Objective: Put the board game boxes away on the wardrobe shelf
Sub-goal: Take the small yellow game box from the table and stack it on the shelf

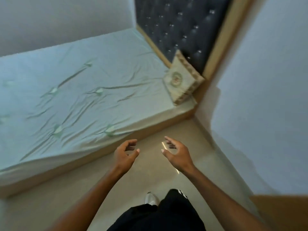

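A beige board game box with a round emblem on its lid and a patterned edge leans tilted against the dark headboard, at the far right corner of the bed. My left hand and my right hand hover empty over the floor beside the bed, fingers spread and curled, palms facing each other. Both are well short of the box. No wardrobe shelf is in view.
The bed with a wrinkled pale green sheet fills the left. A tufted dark headboard with a wooden frame stands behind it. A white wall closes the right. A narrow strip of beige floor runs between them. A brown wooden surface sits at the lower right.
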